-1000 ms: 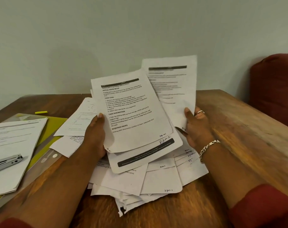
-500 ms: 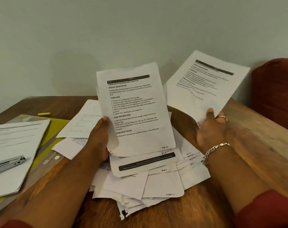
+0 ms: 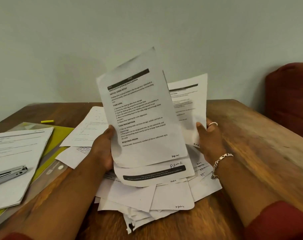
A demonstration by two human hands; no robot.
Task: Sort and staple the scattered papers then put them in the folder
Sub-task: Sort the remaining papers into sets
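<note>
The wooden bench (image 3: 251, 135) carries a loose heap of papers (image 3: 156, 196) in the middle. At the left lies a yellow-green folder (image 3: 60, 135), a squared stack of sheets (image 3: 17, 153) on it under a metal stapler (image 3: 8, 173), likely as a weight. The left hand (image 3: 102, 151) grips a few printed pages (image 3: 142, 118) upright, thumb in front, probably to read the page numbers. The right hand (image 3: 208, 137) pinches another sheet (image 3: 188, 110) just behind them, seemingly to collate it.
</note>
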